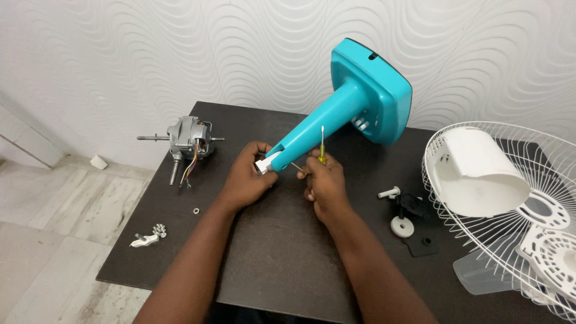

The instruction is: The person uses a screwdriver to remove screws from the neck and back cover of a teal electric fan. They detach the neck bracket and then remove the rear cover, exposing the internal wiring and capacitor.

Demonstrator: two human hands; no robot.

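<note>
Tabletop, dark, fills the frame centre. Wire fan guard with white motor cover lies at right, already off. Turquoise fan stand leans in the upper middle; left hand has its fingers wrapped around the stand's white tip. Bare motor sits at upper left. Right hand pinches a yellow screwdriver. Loose screws at lower left. No labels visible.

Bare dark table lay open near the camera; fan motor blocked left, wire fan guard crowded right, teal stand filled centre-back.
</note>
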